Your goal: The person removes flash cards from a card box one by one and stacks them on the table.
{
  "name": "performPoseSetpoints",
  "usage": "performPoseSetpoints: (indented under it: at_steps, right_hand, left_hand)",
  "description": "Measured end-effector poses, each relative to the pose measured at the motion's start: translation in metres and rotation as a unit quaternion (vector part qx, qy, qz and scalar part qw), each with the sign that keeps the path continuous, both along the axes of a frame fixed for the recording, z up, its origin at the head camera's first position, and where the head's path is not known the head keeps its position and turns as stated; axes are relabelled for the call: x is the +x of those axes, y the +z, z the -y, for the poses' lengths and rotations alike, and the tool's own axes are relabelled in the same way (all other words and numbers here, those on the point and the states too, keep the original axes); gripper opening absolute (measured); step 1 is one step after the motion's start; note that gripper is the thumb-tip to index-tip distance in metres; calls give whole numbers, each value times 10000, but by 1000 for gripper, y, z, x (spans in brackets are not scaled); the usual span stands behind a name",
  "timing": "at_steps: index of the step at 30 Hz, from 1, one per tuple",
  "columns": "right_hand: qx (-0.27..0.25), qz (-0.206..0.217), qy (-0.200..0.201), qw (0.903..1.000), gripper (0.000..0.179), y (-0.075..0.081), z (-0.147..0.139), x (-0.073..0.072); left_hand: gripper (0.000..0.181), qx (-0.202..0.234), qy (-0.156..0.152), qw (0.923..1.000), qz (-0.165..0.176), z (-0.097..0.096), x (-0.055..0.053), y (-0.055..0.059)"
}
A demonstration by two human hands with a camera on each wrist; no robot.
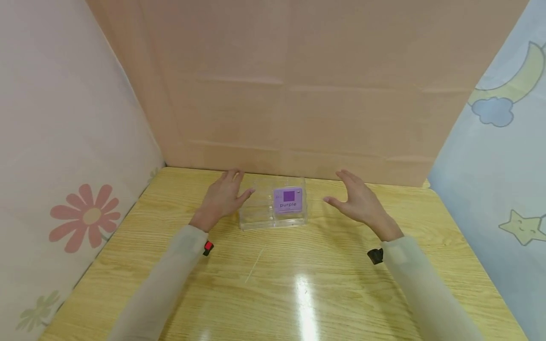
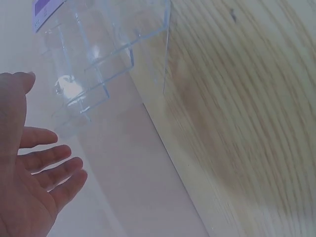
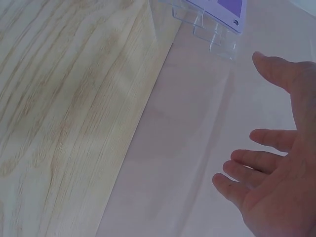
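A clear plastic tiered stand (image 1: 256, 219) with stepped slots rests on the wooden table near its back edge. In its right half leans a purple card (image 1: 288, 201) printed with a darker square and the word "purple". My left hand (image 1: 222, 196) is at the stand's left side, fingers spread and thumb toward it. To the right of the stand, my right hand (image 1: 360, 201) hovers a short gap away, its fingers extended and thumb apart. Both palms face inward, and neither hand holds anything. The left wrist view shows the stand's stepped side (image 2: 98, 64) beyond the thumb.
A tan paper backdrop (image 1: 290, 94) rises behind the table (image 1: 273, 265). Patterned cloth walls stand at the sides, with a pink flower (image 1: 91, 216) on the left and a moon (image 1: 522, 80) on the right. A dark strap piece (image 1: 376, 256) hangs at the right wrist.
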State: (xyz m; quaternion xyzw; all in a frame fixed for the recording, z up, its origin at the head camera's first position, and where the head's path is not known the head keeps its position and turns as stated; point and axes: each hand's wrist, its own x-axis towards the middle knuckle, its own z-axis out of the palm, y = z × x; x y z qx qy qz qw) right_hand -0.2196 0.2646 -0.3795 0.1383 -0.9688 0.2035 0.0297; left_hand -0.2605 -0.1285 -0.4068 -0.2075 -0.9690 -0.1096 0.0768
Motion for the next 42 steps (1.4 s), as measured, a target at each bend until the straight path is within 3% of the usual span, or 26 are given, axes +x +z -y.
performPoseSetpoints:
  at_steps: [9, 20, 34, 42]
  right_hand:
    - [-56, 58, 106, 9999, 91, -1, 12, -2]
    - [-199, 120, 397, 9989, 88, -1, 22, -1]
    - [-189, -89, 676, 9975, 83, -3, 36, 5]
    - [-165, -124, 762, 9969, 82, -2, 43, 6]
  left_hand:
    - [79, -71, 44, 9999, 93, -2, 2, -3]
    - [72, -157, -149, 9993, -310, -12, 5, -6]
    - [72, -238, -64, 9994, -228, -25, 6, -11]
    - [69, -438, -170, 9974, -539, -29, 8, -13]
